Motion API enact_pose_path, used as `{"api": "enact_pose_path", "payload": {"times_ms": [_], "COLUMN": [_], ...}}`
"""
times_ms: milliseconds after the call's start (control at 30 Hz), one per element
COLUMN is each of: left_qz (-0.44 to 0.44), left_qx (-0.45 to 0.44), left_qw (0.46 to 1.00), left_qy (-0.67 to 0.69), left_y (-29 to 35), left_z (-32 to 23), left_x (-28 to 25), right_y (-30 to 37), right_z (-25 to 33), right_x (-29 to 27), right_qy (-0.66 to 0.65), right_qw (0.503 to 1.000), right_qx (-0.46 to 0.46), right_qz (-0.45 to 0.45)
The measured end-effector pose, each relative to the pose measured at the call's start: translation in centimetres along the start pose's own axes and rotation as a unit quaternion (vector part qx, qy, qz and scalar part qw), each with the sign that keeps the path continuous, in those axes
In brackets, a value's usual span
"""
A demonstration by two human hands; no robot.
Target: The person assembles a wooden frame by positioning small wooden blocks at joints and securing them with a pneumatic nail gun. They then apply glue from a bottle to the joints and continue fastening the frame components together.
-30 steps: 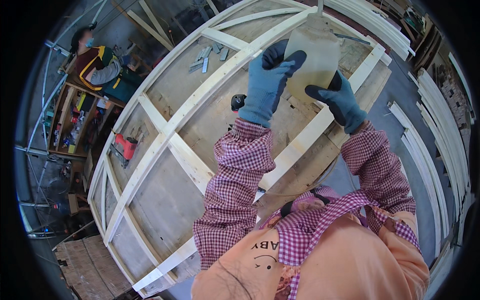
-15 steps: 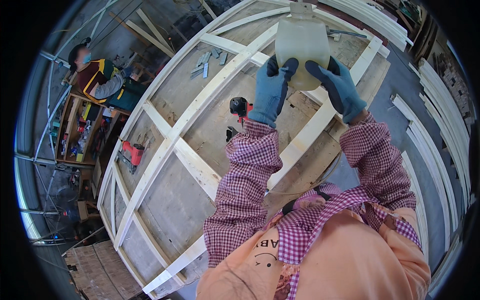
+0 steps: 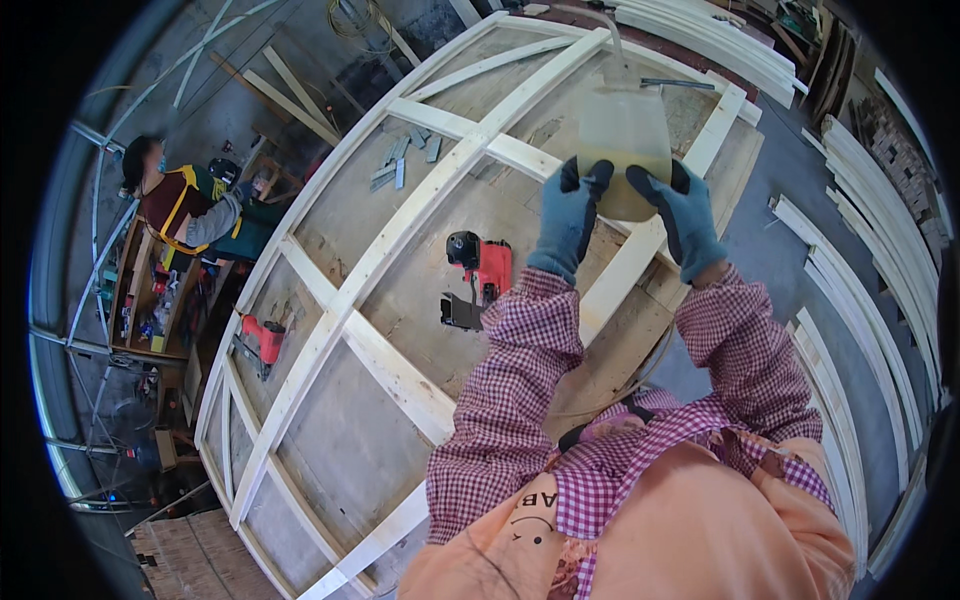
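Observation:
Both my hands, in blue gloves with dark palms, grip a translucent plastic bottle [image 3: 628, 135] from its near end. Pale yellowish liquid shows in its lower part. A pale bent spout or tube [image 3: 612, 45] rises from its far end. My left hand [image 3: 573, 215] is closed on the bottle's left side, thumb pressed against it. On the right side my right hand [image 3: 685, 212] holds it the same way. The bottle is above a large curved frame of pale wooden strips [image 3: 395, 225]. Left of my left forearm, a red and black nail gun [image 3: 490, 268] lies inside the frame.
A second red nail gun [image 3: 268, 340] rests in the frame's left part. Grey metal staple strips [image 3: 398, 160] lie farther back. A masked person [image 3: 185, 210] is beyond the left edge, by a cluttered shelf [image 3: 150, 285]. Long white strips [image 3: 850, 280] lie on the floor at right.
The bottle and both hands have moved slightly right and nearer, and the spout has come into view. More of the middle nail gun shows. The other person has shifted.

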State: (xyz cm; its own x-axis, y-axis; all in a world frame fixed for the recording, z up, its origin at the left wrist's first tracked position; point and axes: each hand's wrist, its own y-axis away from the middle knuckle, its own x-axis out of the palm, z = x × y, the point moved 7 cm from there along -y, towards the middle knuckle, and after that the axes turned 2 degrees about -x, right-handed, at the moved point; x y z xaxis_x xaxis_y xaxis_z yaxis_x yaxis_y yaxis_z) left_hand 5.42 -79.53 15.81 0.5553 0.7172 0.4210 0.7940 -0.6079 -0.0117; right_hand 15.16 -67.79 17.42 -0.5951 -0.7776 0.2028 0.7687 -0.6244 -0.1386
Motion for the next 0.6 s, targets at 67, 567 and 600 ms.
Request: {"api": "enact_pose_path", "payload": {"times_ms": [67, 567, 600], "left_qz": [0.012, -0.098, -0.118], "left_qx": [0.000, -0.034, -0.033], "left_qw": [1.000, 0.987, 0.985], "left_qy": [0.012, 0.124, 0.118], "left_y": [-0.3, 7.7, 8.6], "left_z": [0.9, 9.9, 10.9], "left_x": [0.0, -6.6, -7.4], "right_y": [-0.1, 5.8, 6.2], "right_z": [-0.7, -5.8, -6.8], "right_x": [-0.7, 2.6, 2.7], "right_qy": [-0.002, 0.061, 0.094], "right_qw": [1.000, 0.989, 0.986], "right_qx": [0.010, 0.078, 0.071], "right_qz": [-0.001, 0.107, 0.115]}}
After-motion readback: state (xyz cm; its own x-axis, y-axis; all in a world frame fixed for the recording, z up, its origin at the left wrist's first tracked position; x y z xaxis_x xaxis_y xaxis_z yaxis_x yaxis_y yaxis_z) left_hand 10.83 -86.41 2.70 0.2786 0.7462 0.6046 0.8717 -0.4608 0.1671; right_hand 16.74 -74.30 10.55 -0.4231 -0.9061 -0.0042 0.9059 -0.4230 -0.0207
